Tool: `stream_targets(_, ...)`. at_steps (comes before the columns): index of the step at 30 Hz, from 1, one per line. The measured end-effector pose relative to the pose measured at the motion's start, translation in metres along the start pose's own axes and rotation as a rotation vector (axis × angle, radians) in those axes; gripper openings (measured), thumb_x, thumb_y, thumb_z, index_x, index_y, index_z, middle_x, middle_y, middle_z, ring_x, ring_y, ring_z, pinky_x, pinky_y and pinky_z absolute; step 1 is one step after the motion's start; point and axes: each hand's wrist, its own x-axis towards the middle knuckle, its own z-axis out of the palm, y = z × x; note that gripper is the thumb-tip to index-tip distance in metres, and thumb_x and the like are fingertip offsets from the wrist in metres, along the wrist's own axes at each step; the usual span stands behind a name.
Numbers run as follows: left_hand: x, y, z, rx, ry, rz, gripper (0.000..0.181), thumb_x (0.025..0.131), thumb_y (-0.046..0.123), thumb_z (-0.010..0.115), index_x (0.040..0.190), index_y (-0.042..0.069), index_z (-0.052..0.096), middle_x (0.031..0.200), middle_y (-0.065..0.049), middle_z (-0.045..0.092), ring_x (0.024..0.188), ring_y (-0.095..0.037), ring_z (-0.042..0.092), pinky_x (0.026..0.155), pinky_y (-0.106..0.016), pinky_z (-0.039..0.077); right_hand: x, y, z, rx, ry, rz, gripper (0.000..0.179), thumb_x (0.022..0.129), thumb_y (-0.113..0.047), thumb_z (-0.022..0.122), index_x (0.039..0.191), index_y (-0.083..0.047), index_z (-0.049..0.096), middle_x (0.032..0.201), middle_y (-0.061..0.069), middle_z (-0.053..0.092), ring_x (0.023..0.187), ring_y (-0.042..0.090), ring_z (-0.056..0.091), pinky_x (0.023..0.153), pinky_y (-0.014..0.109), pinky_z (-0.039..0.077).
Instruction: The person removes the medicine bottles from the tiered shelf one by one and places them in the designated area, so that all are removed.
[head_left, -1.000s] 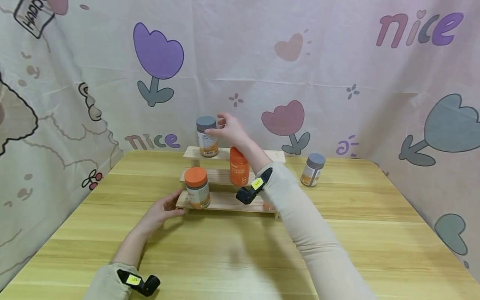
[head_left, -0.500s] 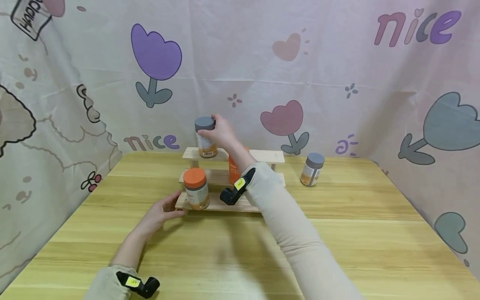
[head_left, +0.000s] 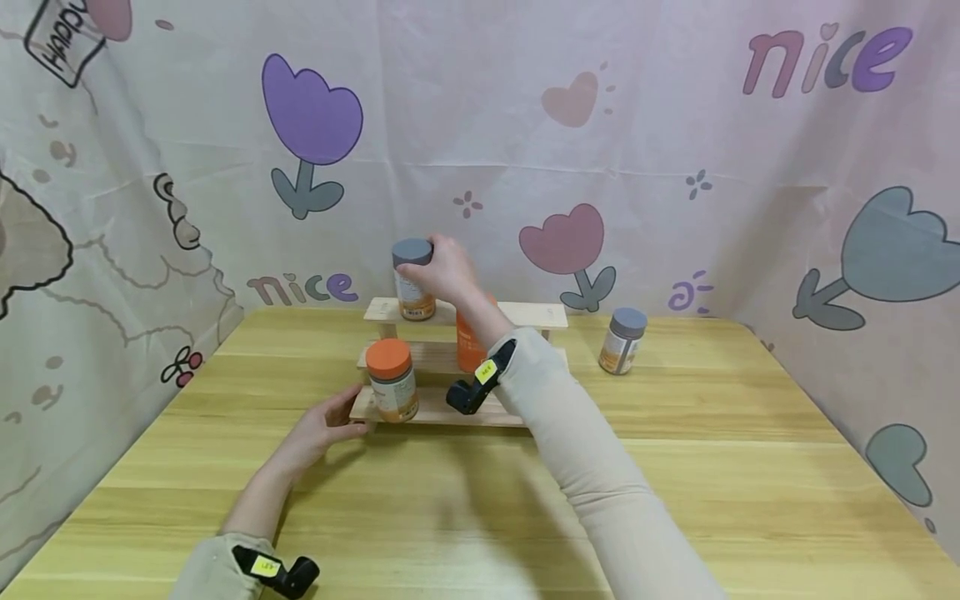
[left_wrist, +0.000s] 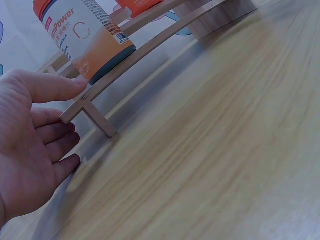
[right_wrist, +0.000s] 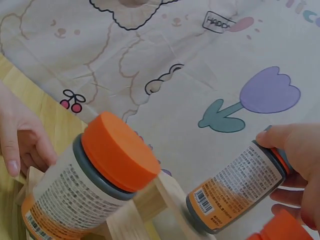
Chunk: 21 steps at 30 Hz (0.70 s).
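Observation:
On the left end of the top tier of the three-tier wooden display rack (head_left: 532, 314) stands a supplement jar with a grey lid (head_left: 415, 300). My right hand (head_left: 452, 271) grips this jar near its lid; in the right wrist view the thumb lies on the near side and the fingers go behind. My left hand (head_left: 324, 425) holds the left end of the bottom tier, thumb and fingers on either side of the board end (left_wrist: 75, 111). Beside that thumb stands a supplement jar with an orange lid (head_left: 393, 392). An all-orange jar (head_left: 470, 346) on the middle tier is partly covered by the right forearm.
Another grey-lidded jar (head_left: 622, 342) stands on the wooden table (head_left: 712, 500), to the right of the rack. A printed cloth (head_left: 450, 108) hangs behind the table. The right sleeve (head_left: 600, 467) crosses in front of the rack's right part.
My right hand has moved left from beside the grey-lidded jar and closed its fingers round it. The jar stays on the top tier. My left hand has kept its place.

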Motion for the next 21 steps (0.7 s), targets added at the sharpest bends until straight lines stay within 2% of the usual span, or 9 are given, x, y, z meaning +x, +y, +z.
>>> stream_targets(5,0.000,0.001,0.000,0.002,0.000,-0.006,0.075,0.086,0.010,0.063,0.143,-0.009,0.018,0.147,-0.030,0.017,0.134,-0.044,0.017,0.108,-0.050,0.016,0.000,0.009,-0.010,0.078,0.048,-0.005,0.048,0.083,-0.031,0.069,0.119,-0.004,0.053,0.111,0.007,0.058,0.098,0.019,0.055,0.084,0.029,0.048)
stream_targets(13,-0.001,0.003,0.000,0.011,0.007,-0.025,0.076,0.087,0.012,0.063,0.144,-0.007,0.018,0.147,-0.029,0.018,0.134,-0.044,0.018,0.108,-0.051,0.018,0.000,0.023,-0.035,0.110,0.091,-0.010,0.052,0.083,-0.031,0.069,0.123,-0.004,0.051,0.116,0.009,0.057,0.102,0.019,0.055,0.087,0.029,0.048)
stream_targets(21,0.000,0.002,0.001,0.023,0.009,-0.028,0.075,0.087,0.012,0.063,0.144,-0.007,0.019,0.147,-0.029,0.017,0.134,-0.043,0.018,0.107,-0.051,0.018,-0.006,0.040,-0.066,0.044,0.164,0.011,0.051,0.081,-0.035,0.070,0.122,-0.009,0.055,0.112,0.005,0.059,0.100,0.018,0.056,0.083,0.032,0.048)
